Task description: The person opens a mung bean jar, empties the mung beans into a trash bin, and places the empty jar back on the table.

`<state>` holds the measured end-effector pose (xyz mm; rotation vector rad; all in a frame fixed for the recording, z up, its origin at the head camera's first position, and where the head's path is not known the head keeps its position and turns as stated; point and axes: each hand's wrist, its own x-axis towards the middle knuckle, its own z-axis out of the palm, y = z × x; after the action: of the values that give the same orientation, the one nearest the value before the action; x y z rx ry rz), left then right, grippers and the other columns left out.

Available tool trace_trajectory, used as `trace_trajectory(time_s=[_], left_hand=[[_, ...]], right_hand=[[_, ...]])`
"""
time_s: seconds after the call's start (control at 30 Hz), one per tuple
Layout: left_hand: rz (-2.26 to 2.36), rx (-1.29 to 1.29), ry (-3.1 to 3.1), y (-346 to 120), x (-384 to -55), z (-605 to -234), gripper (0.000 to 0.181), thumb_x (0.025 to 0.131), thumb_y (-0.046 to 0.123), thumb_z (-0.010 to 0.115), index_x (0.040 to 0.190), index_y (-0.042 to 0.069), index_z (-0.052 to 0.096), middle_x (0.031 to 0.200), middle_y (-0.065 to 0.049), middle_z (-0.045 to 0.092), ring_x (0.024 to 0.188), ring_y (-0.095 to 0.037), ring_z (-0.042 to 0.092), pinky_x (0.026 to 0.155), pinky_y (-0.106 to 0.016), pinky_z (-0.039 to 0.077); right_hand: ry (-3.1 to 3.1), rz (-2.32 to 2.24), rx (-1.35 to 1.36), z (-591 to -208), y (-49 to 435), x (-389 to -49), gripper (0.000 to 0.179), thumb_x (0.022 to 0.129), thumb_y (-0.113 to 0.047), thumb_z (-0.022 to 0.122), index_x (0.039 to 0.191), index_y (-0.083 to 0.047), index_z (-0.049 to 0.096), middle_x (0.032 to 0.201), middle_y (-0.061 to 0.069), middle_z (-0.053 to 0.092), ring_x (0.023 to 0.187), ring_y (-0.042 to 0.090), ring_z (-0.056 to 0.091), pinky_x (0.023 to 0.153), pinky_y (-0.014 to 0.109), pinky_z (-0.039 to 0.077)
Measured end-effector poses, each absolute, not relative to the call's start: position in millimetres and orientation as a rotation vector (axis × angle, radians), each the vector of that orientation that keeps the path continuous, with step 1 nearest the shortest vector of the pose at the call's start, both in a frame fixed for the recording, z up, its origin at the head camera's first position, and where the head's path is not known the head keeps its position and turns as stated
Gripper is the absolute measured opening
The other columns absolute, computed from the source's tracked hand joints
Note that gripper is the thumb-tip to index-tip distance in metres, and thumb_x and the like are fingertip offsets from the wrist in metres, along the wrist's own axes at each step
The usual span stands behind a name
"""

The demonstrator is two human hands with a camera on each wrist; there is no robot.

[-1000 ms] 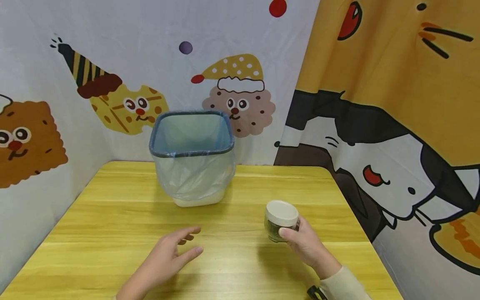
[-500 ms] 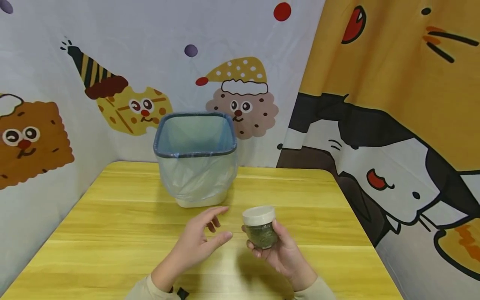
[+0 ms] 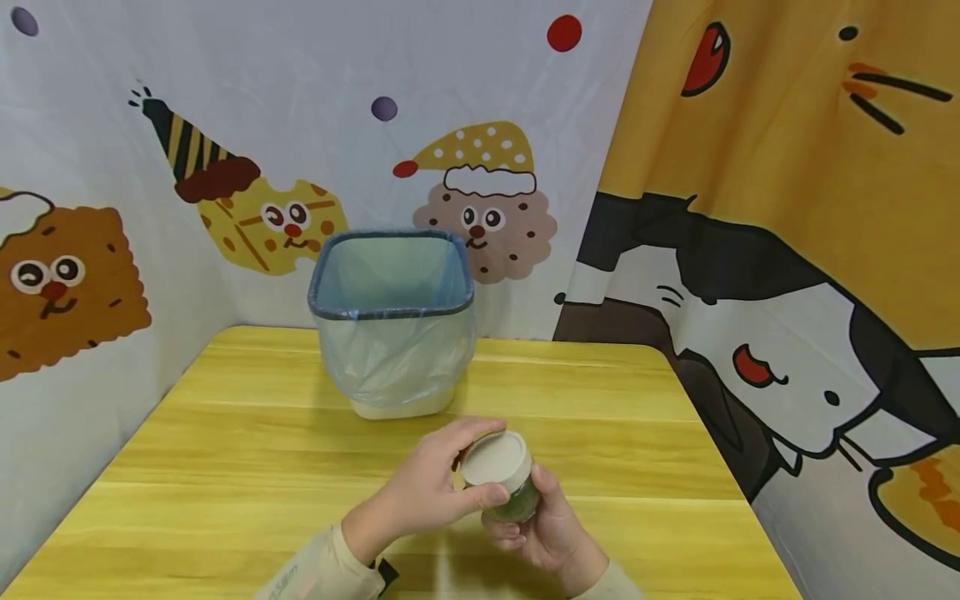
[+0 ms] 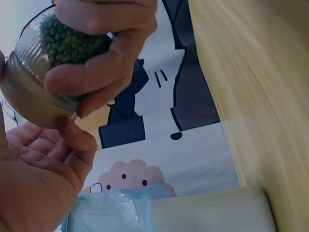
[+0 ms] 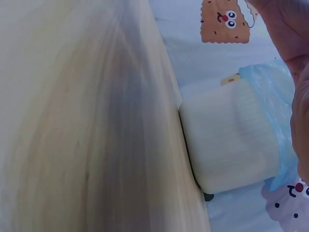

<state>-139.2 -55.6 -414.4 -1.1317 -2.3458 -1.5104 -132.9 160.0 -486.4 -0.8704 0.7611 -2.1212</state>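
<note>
A small ribbed glass jar with a whitish lid is held tilted above the table. Green beans that look like mung beans fill part of it in the left wrist view. My right hand grips the glass body from the right and below. From the left, my left hand holds the lid's rim, thumb on the near side and fingers on the far side. The lid sits on the jar. In the right wrist view only the edge of a hand shows, and the jar is out of sight.
A pale bin lined with a clear bluish bag under a dark blue rim stands at the back of the wooden table. Behind the table hangs a cartoon-printed cloth, with an orange cat-print part at the right.
My right hand has brought the jar left toward the middle and tilted it. My left hand has moved right and taken hold of the lid. The bin stands where it was.
</note>
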Motion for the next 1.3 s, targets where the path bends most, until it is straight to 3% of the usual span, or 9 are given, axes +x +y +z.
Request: trace_trajectory(time_s=[0.13, 0.33, 0.47, 0.93, 1.07, 1.17, 1.3], left_hand=[[-1.216, -1.225, -2.364, -55, -140, -412, 0.063, 0.100, 0.049, 0.072, 0.149, 0.012, 0.059, 0.140, -0.005, 0.068, 0.106, -0.012, 0.070, 0.080, -0.024, 0.060], [-0.756, -1.253, -2.375, -51, -142, -417, 0.063, 0.108, 0.060, 0.050, 0.145, 0.009, 0.056, 0.127, -0.004, 0.067, 0.084, -0.007, 0.064, 0.066, -0.016, 0.053], [-0.762, -1.223, -2.362, -47, -140, -420, 0.062, 0.109, 0.060, 0.045, 0.140, 0.007, 0.057, 0.120, -0.004, 0.066, 0.077, -0.005, 0.059, 0.059, -0.012, 0.047], [-0.881, -1.160, -2.240, -41, -139, -421, 0.069, 0.110, 0.063, 0.036, 0.136, 0.003, 0.056, 0.116, -0.007, 0.067, 0.071, -0.004, 0.056, 0.056, -0.009, 0.045], [-0.903, -1.140, -2.333, -42, -140, -419, 0.067, 0.108, 0.062, 0.044, 0.139, 0.005, 0.057, 0.120, -0.006, 0.068, 0.074, -0.005, 0.059, 0.058, -0.012, 0.046], [-0.946, -1.221, -2.402, -49, -140, -414, 0.066, 0.103, 0.057, 0.061, 0.147, 0.009, 0.055, 0.130, -0.004, 0.067, 0.086, -0.006, 0.065, 0.067, -0.013, 0.052], [-1.048, -1.398, -2.399, -60, -144, -408, 0.075, 0.093, 0.045, 0.080, 0.154, 0.011, 0.052, 0.143, -0.003, 0.063, 0.106, -0.008, 0.067, 0.084, -0.013, 0.056]], right_hand=[[0.811, -2.102, -0.885, -487, 163, -134, 0.046, 0.111, -0.059, 0.037, 0.136, -0.025, 0.057, 0.110, -0.018, 0.065, 0.069, 0.002, 0.037, 0.057, 0.013, 0.031], [0.943, -2.066, -0.890, -488, 165, -133, 0.036, 0.111, -0.053, 0.039, 0.127, -0.027, 0.058, 0.104, -0.019, 0.064, 0.070, 0.000, 0.042, 0.055, 0.015, 0.030], [1.019, -2.090, -0.859, -489, 165, -130, 0.033, 0.110, -0.052, 0.042, 0.124, -0.027, 0.059, 0.101, -0.019, 0.065, 0.069, -0.001, 0.045, 0.055, 0.014, 0.032], [1.379, -2.192, -0.881, -473, 163, -128, 0.024, 0.107, -0.044, 0.058, 0.117, -0.022, 0.058, 0.098, -0.016, 0.066, 0.075, -0.001, 0.055, 0.053, 0.026, 0.036], [1.332, -2.162, -0.916, -477, 166, -134, 0.023, 0.109, -0.043, 0.049, 0.117, -0.023, 0.059, 0.096, -0.017, 0.065, 0.069, 0.000, 0.048, 0.049, 0.029, 0.028], [1.216, -2.103, -0.951, -482, 172, -137, 0.034, 0.112, -0.046, 0.037, 0.120, -0.025, 0.061, 0.098, -0.019, 0.066, 0.064, 0.002, 0.042, 0.046, 0.029, 0.023], [1.138, -2.043, -0.856, -485, 181, -135, 0.042, 0.110, -0.052, 0.036, 0.121, -0.025, 0.066, 0.100, -0.019, 0.069, 0.062, -0.003, 0.042, 0.048, 0.017, 0.028]])
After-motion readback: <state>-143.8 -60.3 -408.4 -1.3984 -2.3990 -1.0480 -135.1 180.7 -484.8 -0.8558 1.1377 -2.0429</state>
